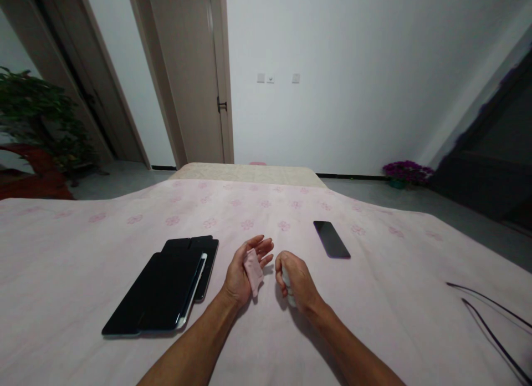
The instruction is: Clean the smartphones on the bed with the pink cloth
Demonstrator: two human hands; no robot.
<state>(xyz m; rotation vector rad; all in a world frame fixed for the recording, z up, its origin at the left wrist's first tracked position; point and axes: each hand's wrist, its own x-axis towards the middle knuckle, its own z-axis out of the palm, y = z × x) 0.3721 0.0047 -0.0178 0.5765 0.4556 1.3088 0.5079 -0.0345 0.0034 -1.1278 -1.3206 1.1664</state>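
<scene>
My left hand (243,272) is turned palm up with its fingers loosely curled, and a small folded pink cloth (253,270) lies in the palm under the thumb. Just to its right, my right hand (296,278) is closed in a fist around a whitish item (287,286), mostly hidden by the fingers. The two hands are close together but apart, over the pink flowered tablecloth (366,319). Left of my left hand is a stack of dark tablets (166,286), one with a white edge. A black phone (331,239) lies flat beyond my right hand.
Two dark cable ends (492,330) lie at the right of the table. Past the far table edge are a door (187,70), a white wall and purple flowers (407,171) on the floor. A leafy plant (37,108) stands at the left.
</scene>
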